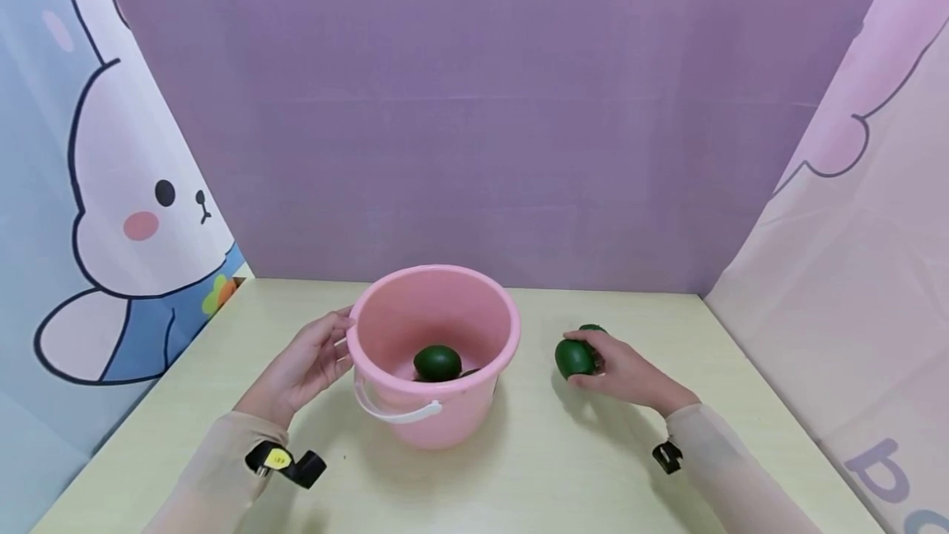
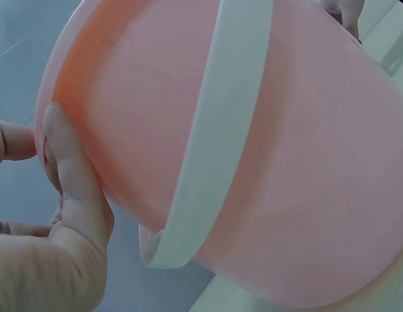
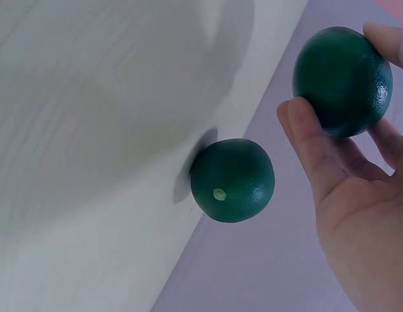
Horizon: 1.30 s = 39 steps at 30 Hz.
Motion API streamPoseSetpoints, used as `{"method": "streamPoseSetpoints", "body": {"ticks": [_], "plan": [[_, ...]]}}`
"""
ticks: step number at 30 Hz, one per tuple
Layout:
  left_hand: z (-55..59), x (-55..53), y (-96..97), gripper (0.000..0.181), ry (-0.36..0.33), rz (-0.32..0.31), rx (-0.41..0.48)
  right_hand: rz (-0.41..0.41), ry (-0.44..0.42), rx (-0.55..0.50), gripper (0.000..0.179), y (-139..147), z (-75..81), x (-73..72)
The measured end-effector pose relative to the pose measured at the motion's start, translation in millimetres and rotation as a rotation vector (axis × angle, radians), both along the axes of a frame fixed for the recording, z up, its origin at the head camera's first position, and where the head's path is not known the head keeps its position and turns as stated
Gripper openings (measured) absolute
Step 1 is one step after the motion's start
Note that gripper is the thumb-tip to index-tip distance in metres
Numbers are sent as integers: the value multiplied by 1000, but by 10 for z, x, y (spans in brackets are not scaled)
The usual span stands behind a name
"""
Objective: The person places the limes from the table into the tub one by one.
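A pink bucket (image 1: 433, 414) stands on the table with its white handle (image 2: 218, 130) hanging down at the front. My left hand (image 1: 315, 365) pinches the bucket's rim at the left, its thumb (image 2: 75, 175) on the outer wall just under the edge. In my right hand (image 1: 626, 373) a smooth, dark green lime-like fruit (image 3: 341, 81) is held between thumb and fingers, right of the bucket. A second such fruit (image 3: 233, 182) with a pale stem spot rests on the table beyond it. Inside the bucket lies another green fruit (image 1: 437, 363), with dark green slivers beside it, mostly hidden by the front wall.
The pale wooden table (image 1: 549, 476) ends at a purple backdrop (image 1: 474, 105). Printed cloths hang at both sides, the left one with a cartoon rabbit (image 1: 141, 180). Black straps circle both wrists.
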<state>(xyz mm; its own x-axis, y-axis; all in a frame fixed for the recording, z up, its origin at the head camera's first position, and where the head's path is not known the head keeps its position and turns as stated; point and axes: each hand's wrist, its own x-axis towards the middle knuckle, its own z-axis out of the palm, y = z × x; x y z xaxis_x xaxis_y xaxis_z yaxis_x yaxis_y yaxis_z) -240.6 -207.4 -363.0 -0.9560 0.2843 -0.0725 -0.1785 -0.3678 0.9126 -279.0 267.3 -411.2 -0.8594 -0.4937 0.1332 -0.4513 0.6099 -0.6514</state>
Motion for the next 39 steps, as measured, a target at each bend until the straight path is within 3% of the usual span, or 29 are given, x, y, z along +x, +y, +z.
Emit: {"method": "streamPoseSetpoints", "body": {"ticks": [25,39], "plan": [[-12,-9,8,29,14,-16,19,4,-3,-61,69,-9,216,22],[15,-4,6,36,34,-3,-40,26,19,-64,70,-55,315,33]]}}
